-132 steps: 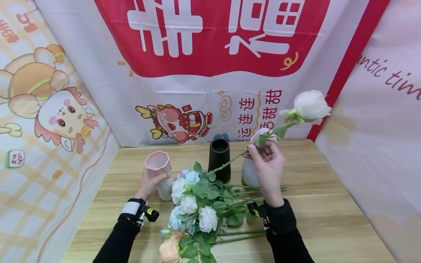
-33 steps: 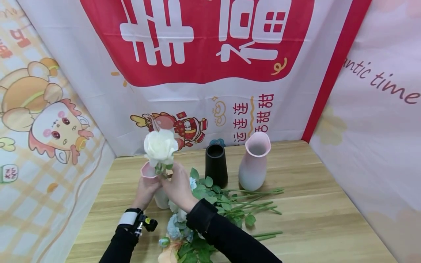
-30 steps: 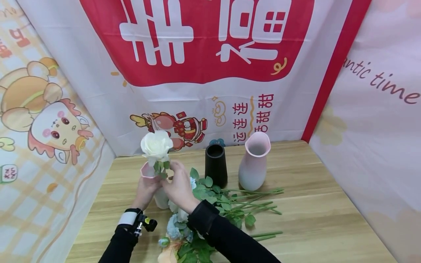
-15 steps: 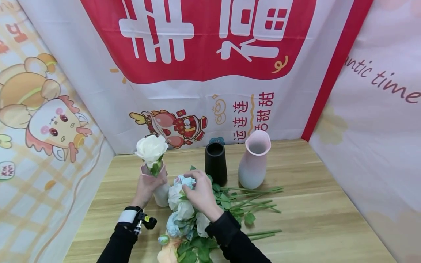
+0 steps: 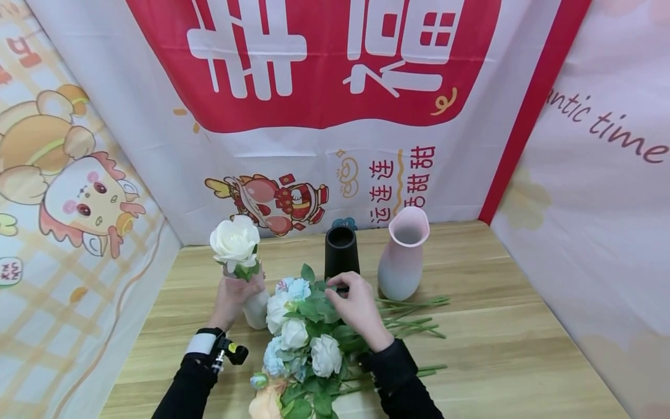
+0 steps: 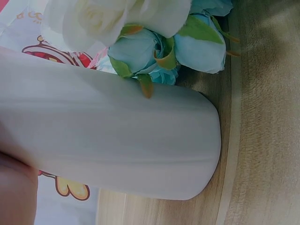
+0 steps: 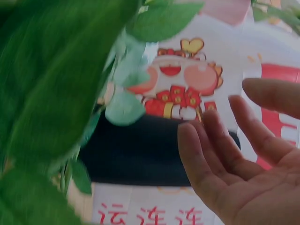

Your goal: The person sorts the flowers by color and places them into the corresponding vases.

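Note:
At the left of the head view, my left hand (image 5: 233, 298) grips the pink-and-white vase (image 5: 256, 310) round its upper part. A white rose (image 5: 235, 241) stands in that vase, its bloom above the rim and its stem hidden. In the left wrist view the pale lower body of the vase (image 6: 122, 131) reaches down to the table. My right hand (image 5: 358, 302) is held over the leaves of the flower pile (image 5: 314, 308), in front of the black vase (image 5: 341, 256). Its fingers are loosely bent with nothing between them, as the right wrist view shows.
White, pale blue and peach flowers lie across the middle of the wooden table (image 5: 502, 326), their green stems (image 5: 419, 326) pointing right. A pink-grey vase (image 5: 402, 262) stands right of the black one. Printed cloths hang behind and at both sides.
My right hand carried the white rose from the right to the left vase, lowered it in and let go. It then moved back right over the pile. My left hand kept holding the vase.

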